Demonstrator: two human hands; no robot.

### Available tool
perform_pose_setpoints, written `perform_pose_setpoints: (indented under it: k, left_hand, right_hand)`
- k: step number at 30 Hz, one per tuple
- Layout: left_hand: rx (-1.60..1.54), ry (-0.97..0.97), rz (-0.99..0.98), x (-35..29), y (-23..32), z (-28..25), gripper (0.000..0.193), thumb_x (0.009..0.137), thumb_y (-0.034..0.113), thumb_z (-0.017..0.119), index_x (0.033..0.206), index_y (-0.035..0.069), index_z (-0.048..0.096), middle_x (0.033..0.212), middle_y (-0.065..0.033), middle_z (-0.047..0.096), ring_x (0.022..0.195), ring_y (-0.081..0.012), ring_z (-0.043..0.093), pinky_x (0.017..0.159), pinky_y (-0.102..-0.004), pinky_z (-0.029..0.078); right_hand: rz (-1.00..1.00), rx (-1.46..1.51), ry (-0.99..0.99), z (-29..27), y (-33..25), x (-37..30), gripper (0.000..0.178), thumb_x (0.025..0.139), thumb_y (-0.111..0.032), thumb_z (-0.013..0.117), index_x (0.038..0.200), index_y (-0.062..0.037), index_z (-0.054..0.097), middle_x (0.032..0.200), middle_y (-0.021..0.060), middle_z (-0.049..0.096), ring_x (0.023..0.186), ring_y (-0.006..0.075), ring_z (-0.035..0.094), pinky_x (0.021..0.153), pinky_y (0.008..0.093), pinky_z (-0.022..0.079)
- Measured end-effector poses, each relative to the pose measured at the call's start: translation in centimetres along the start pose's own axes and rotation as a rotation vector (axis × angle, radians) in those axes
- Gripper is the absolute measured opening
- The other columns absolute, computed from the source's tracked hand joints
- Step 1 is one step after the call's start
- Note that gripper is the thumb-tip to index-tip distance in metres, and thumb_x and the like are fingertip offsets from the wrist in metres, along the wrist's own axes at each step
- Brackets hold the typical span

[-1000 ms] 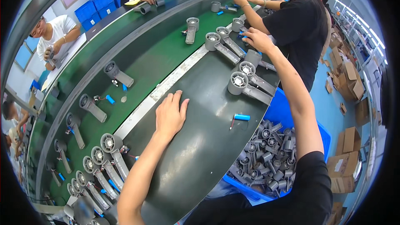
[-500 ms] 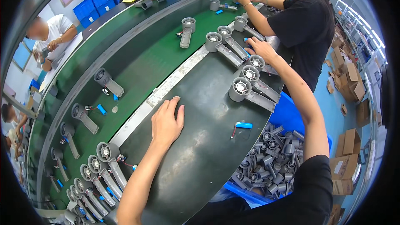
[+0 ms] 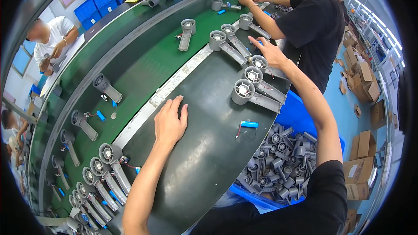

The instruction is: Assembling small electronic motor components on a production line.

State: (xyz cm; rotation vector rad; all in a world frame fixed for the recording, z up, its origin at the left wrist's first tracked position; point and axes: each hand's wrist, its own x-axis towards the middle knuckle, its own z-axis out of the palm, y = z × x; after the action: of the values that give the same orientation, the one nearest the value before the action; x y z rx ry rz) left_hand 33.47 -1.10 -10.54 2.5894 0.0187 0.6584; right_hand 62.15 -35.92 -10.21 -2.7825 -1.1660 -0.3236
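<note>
My left hand (image 3: 170, 121) rests palm down on the dark tabletop (image 3: 198, 148), fingers stretched out, holding nothing. At the far right my right hand (image 3: 273, 55) reaches over a row of grey handheld-fan housings with fingers apart. A small blue piece (image 3: 260, 42), apparently a battery, shows between its fingers; whether they touch it I cannot tell. Beside that hand lies a fan housing (image 3: 259, 62) with a round white-centred fan head. Nearer me is another housing (image 3: 243, 90), handle pointing right. A blue battery (image 3: 249, 124) with thin wires lies alone on the tabletop.
A blue bin (image 3: 244, 196) full of grey housings stands at my right. More housings (image 3: 111, 154) with batteries line the left end. A green conveyor (image 3: 143, 67) carries spaced housings. A co-worker in black (image 3: 305, 30) works at far right; others sit across. Cardboard boxes (image 3: 359, 169) stand right.
My right hand has drawn slightly back toward me and spread its fingers, the blue piece shifting with it. The whole view has shifted a little. My left hand stays on the tabletop.
</note>
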Motion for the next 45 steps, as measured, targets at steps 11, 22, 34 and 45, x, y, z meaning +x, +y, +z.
perform_pose_setpoints:
  k: [11,22,34,45]
  left_hand:
    - [0.008,0.032,-0.007,0.6,0.0,0.3,0.026,0.092,0.021,0.065,0.111,0.004,0.067,0.086,-0.0135,0.063,0.076,-0.0345,0.063,0.069,-0.0434,0.051]
    - [-0.161,-0.109,-0.085,19.3,3.8,9.4,0.082,0.089,0.046,0.069,0.152,0.007,0.034,0.149,-0.0280,0.039,0.135,-0.0448,0.043,0.110,-0.0504,0.038]
    - [-0.265,-0.024,-0.060,20.0,2.2,10.9,0.063,0.078,0.030,0.081,0.126,-0.002,0.055,0.120,-0.0246,0.064,0.114,-0.0385,0.061,0.097,-0.0454,0.048]
    - [-0.093,0.049,-0.202,0.3,2.2,-12.8,0.060,0.090,0.011,0.072,0.142,0.001,0.044,0.135,-0.0186,0.057,0.125,-0.0292,0.058,0.106,-0.0402,0.047]
  right_hand:
    - [-0.007,-0.004,0.005,1.0,-1.7,1.6,0.061,0.089,-0.049,0.066,0.132,-0.0083,0.049,0.122,0.0203,0.051,0.099,0.0403,0.064,0.085,0.0487,0.054]
    - [0.477,0.384,0.405,-0.8,1.1,-2.1,0.041,0.087,-0.038,0.066,0.102,0.0005,0.065,0.095,0.0232,0.067,0.090,0.0342,0.066,0.083,0.0426,0.050]
    - [0.481,1.011,0.199,-16.6,-15.3,-5.5,0.026,0.097,-0.024,0.043,0.110,-0.0076,0.059,0.074,-0.0057,0.048,0.053,-0.0007,0.038,0.043,0.0174,0.024]
    - [0.162,0.928,-0.199,-13.1,-31.8,-9.7,0.039,0.090,-0.029,0.070,0.113,0.0014,0.060,0.101,0.0106,0.059,0.085,0.0180,0.062,0.074,0.0319,0.050]
